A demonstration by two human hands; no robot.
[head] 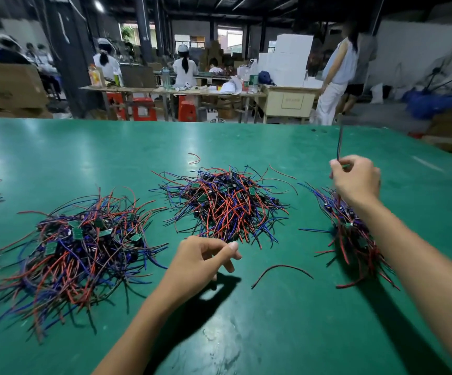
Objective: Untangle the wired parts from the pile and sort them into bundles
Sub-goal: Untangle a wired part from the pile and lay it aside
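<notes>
The right hand (356, 182) pinches dark thin wires (339, 142) upright above the right-edge tangled red-and-blue bundle (355, 234); the left hand (203, 258) hovers empty, fingers loosely curled, over the green desk (273, 320). The central tangled pile (225, 204) lies beyond it.

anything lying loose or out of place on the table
Two stray wires lie apart from the heaps: a dark red one on bare green mat between the hands, and a short red piece beyond the middle pile. Nothing looks spilled or broken.
</notes>
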